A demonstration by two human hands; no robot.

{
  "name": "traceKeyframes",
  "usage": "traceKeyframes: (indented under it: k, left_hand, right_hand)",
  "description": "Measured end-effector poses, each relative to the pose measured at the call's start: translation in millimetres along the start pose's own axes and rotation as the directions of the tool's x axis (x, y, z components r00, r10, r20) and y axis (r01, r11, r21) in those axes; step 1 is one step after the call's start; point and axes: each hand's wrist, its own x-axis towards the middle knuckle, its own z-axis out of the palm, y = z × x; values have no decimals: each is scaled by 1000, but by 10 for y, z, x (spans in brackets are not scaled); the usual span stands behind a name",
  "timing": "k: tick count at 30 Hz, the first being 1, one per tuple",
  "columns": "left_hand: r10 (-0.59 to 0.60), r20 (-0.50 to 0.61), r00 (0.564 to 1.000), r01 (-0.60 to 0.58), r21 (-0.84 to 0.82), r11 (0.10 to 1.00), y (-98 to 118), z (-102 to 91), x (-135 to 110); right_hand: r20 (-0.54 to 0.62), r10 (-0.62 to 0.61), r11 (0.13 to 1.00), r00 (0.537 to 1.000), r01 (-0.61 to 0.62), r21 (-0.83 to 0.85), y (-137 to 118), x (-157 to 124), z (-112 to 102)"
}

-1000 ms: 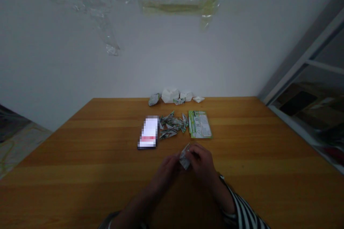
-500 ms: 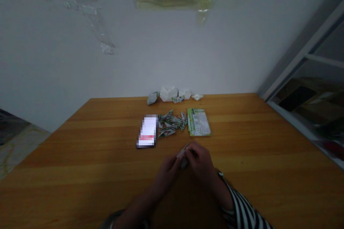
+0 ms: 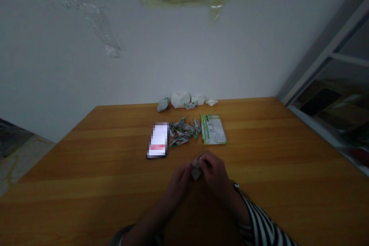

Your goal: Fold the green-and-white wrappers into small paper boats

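A small folded piece of printed paper (image 3: 196, 168) is pinched between both my hands, low over the wooden table (image 3: 86, 169). My left hand (image 3: 179, 181) grips its left side with closed fingers. My right hand (image 3: 215, 173), from a striped sleeve, closes over its top and right side. Most of the paper is hidden by my fingers. Just beyond lie a heap of several folded paper pieces (image 3: 183, 132), a phone (image 3: 158, 145) with a lit screen to their left, and a green-edged stack of printed sheets (image 3: 213, 130) to their right.
Crumpled white and printed paper shapes (image 3: 184, 100) sit along the table's far edge against the white wall. A white metal shelf frame (image 3: 325, 61) stands at the right. Clear tape and a plastic sheet hang on the wall above.
The paper has been folded smaller between my hands and shows less. My hands stay at the same place. The view has tilted slightly downward.
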Motion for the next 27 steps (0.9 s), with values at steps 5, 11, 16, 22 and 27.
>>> traceKeyframes:
  k: [5, 11, 16, 22, 27]
  left_hand:
    - [-185, -4, 983, 182, -168, 969, 10, -27, 27]
    - [-232, 107, 967, 255, -320, 912, 4, -24, 41]
    - [-231, 146, 962, 268, -331, 905, -59, -37, 58]
    - [-214, 274, 938, 306, -357, 883, -12, -46, 39]
    - [-195, 417, 888, 365, -380, 850, 85, -38, 21]
  right_hand:
    - [22, -20, 998, 1000, 21, -56, -4, 14, -45]
    - [23, -20, 997, 1000, 21, -69, -7, 29, -63]
    - [52, -3, 996, 999, 8, -86, 12, 33, -87]
    - [126, 32, 996, 992, -22, -85, 126, 76, -114]
    - [202, 12, 998, 979, 0, -58, 163, 128, -194]
